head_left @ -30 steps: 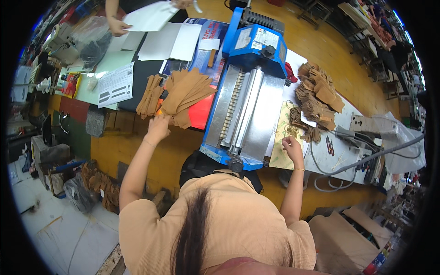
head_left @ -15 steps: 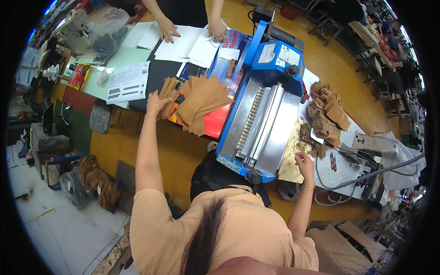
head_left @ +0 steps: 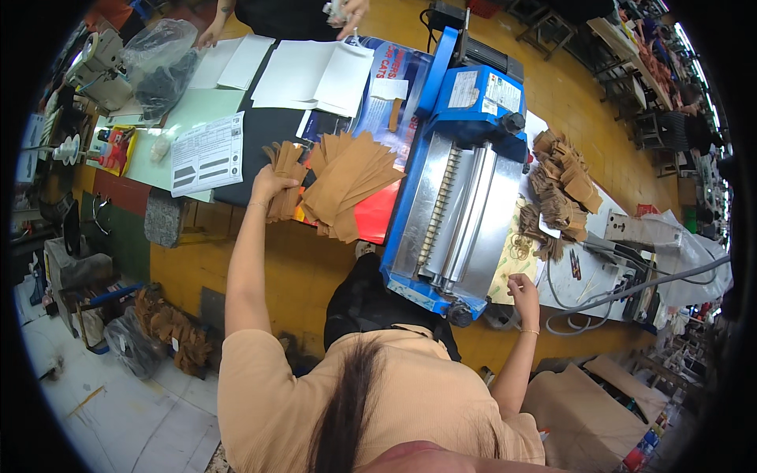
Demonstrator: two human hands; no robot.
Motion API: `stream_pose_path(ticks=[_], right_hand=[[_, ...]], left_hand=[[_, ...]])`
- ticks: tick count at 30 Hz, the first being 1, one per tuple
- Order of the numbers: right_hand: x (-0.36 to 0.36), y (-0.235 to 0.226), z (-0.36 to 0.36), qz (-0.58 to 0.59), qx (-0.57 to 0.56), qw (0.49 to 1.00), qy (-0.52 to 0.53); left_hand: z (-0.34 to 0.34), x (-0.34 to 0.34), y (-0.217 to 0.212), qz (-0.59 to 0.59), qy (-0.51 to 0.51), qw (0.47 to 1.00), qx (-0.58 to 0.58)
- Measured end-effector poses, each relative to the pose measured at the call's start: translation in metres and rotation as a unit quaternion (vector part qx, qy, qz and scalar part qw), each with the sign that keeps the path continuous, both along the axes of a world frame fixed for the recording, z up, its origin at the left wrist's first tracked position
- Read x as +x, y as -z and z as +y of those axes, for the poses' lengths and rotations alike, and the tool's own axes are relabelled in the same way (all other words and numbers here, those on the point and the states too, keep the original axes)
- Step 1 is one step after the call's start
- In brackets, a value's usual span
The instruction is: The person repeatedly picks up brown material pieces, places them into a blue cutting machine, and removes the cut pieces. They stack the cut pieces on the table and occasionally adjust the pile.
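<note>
My left hand (head_left: 270, 186) closes round the near end of a narrow stack of brown strips (head_left: 285, 164), its thumb lying across them. Beside that stack, a larger fanned pile of brown pieces (head_left: 344, 183), perhaps leather, overlaps a red and blue printed sheet (head_left: 382, 206). My right hand (head_left: 523, 295) hovers by the near right corner of a blue roller machine (head_left: 451, 213), fingers curled together. Whatever it may hold is too small to make out. Rubber bands (head_left: 519, 246) lie on the yellowish sheet just beyond it.
Bundled brown pieces (head_left: 561, 185) are heaped right of the machine, near a grey hose (head_left: 631, 296). White papers (head_left: 311, 75) and a printed form (head_left: 208, 154) lie at the far left. Across the table a co-worker's hand (head_left: 352, 14) holds something pale.
My left hand has closed further over the narrow stack. The co-worker's hands have lifted off the white papers. My right hand stays near the machine's corner. The view has shifted slightly.
</note>
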State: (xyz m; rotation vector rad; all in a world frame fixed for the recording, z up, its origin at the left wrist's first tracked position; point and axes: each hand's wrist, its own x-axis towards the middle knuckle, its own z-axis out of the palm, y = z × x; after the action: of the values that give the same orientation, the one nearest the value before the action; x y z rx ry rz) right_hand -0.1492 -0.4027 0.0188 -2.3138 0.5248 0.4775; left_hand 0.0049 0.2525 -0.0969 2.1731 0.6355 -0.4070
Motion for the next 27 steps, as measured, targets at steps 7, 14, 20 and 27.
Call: stream_pose_path(ticks=[7,14,20,27], right_hand=[[0.012,-0.004,0.022,-0.002,-0.003,1.000,0.005],[0.017,-0.004,0.033,-0.008,-0.003,1.000,0.004],[0.021,-0.004,0.033,-0.016,-0.002,1.000,0.004],[0.024,-0.001,0.018,-0.026,0.004,1.000,0.007]], left_hand=[[-0.003,0.002,0.001,0.041,-0.045,0.989,-0.136],[-0.011,-0.004,0.003,-0.015,-0.068,0.989,-0.129],[-0.017,-0.003,-0.024,0.016,-0.077,0.979,-0.189],[-0.023,-0.028,-0.077,-0.040,-0.134,0.966,-0.216]])
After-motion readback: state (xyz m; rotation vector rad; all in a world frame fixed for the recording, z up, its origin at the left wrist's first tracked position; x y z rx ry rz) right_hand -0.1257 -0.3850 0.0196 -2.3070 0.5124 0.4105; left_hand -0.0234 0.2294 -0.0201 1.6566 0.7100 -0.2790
